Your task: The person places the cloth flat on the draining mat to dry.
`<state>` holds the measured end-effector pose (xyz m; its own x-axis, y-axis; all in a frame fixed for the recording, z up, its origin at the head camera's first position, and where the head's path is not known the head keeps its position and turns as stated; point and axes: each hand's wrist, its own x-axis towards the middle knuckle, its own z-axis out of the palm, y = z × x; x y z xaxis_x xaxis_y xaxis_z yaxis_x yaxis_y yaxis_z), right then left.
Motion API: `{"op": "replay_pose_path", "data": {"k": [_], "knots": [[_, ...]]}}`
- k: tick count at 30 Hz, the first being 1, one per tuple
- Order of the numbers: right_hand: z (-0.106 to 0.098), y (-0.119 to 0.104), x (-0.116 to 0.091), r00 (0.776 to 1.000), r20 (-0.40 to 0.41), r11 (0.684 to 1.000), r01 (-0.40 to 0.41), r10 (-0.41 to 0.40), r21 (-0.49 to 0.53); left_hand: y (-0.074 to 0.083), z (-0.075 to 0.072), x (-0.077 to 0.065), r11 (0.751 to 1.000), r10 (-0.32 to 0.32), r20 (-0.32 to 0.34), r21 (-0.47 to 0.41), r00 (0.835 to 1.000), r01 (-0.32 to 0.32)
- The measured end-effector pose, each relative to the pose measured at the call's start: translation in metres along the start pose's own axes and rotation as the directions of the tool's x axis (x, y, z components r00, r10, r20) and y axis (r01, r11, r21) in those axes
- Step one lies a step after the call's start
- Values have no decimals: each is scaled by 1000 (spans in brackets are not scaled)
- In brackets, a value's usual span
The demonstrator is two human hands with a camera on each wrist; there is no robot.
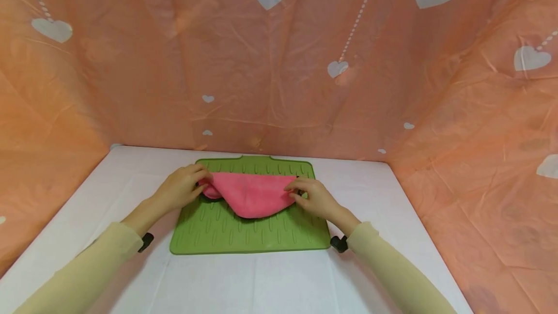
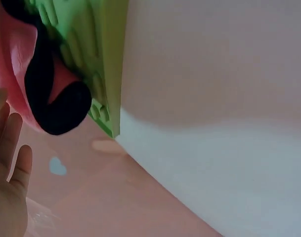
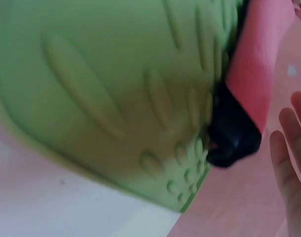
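A pink cloth with black edging (image 1: 255,193) hangs in a drooping fold over the green ridged mat (image 1: 250,239). At its left upper corner my left hand (image 1: 180,188) pinches it between thumb and fingers. My right hand (image 1: 316,198) pinches the opposite upper corner. The left wrist view shows the black edging (image 2: 66,111) curling beside the left hand (image 2: 9,192), whose pinching fingertips are mostly cut off. On the other side, the black corner (image 3: 234,131) dangles near the right hand (image 3: 291,163); the right fingertips' hold lies out of that view.
The mat lies on a white-covered table (image 1: 261,282), reaching toward its back edge. An orange curtain with white hearts (image 1: 270,76) encloses the back and both sides. Small black devices (image 1: 339,243) sit at the wrists by the cream sleeves (image 1: 392,265).
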<state>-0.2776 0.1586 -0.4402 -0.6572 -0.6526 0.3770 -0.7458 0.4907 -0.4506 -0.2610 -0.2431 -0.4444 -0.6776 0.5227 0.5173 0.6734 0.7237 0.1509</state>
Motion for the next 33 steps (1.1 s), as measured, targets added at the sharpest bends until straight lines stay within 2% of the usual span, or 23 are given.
{"op": "replay_pose_path", "data": {"k": [3, 7, 11, 15, 19, 23, 28, 33], "knots": [[7, -8, -3, 997, 60, 997, 47, -44, -59, 3, 3, -5, 997, 66, 0, 26, 998, -66], [14, -13, -4, 986, 151, 988, 93, -75, -121, 3, 9, -9, 990, 124, 43, 59, 991, -126], [19, -17, -1, 969, 241, 980, 94, -49, -177, 2, 13, -13, 988, 109, 119, 95, 987, -121], [22, -18, 4, 955, 296, 973, 88, -21, -216, -1, 15, -14, 988, 85, 174, 111, 981, -106], [27, -12, 7, 947, 322, 969, 91, -13, -228, 0, 18, -14, 990, 69, 208, 107, 976, -93], [30, -8, 10, 943, 332, 971, 116, -41, -207, 2, 19, -14, 991, 69, 216, 99, 974, -92], [32, -4, 16, 947, 308, 975, 144, -87, -167, 4, 20, -12, 989, 84, 210, 98, 974, -106], [33, 0, 20, 956, 280, 982, 129, -87, -136, 2, 22, -9, 988, 91, 194, 104, 977, -113]]}}
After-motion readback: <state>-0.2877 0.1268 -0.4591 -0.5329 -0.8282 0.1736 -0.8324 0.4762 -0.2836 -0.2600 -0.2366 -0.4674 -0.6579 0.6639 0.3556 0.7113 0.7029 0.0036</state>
